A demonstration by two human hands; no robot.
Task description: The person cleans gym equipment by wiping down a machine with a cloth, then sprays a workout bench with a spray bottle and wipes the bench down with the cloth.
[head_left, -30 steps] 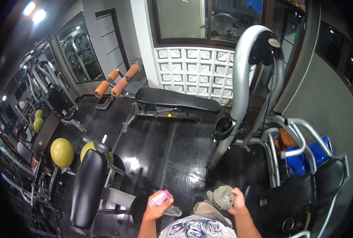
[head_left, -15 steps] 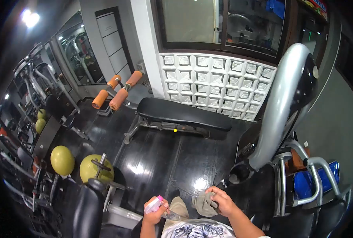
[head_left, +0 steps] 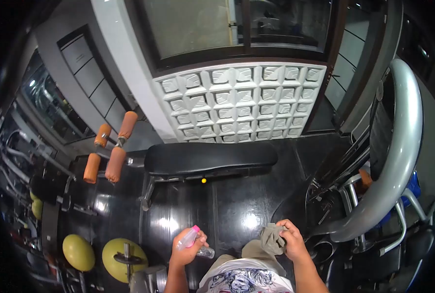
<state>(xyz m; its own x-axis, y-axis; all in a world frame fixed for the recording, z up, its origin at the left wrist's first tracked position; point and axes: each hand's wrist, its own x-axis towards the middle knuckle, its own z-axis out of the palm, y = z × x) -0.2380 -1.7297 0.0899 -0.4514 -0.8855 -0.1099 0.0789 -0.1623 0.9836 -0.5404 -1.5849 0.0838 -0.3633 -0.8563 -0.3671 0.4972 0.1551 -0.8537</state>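
My left hand (head_left: pixel 189 247) is wrapped round a clear spray bottle (head_left: pixel 206 252) with a pink and white top, low in the middle of the view. To its right, my right hand (head_left: pixel 293 240) grips a crumpled grey-green cloth (head_left: pixel 272 238), which hangs from the fingers over my lap. Bottle and cloth are apart. Beyond both hands stands a black padded bench (head_left: pixel 210 158) with orange foam rollers (head_left: pixel 116 164) at its left end.
Two yellow-green balls (head_left: pixel 78 252) lie at the lower left beside a weight post (head_left: pixel 127 256). A machine with a thick silver curved frame (head_left: pixel 408 141) rises on the right. Behind the bench is a white patterned block wall (head_left: pixel 234 102) under a window.
The view has turned right, and the bench appears closer. The silver frame now sits further right. Both hands still hold the bottle and the cloth.
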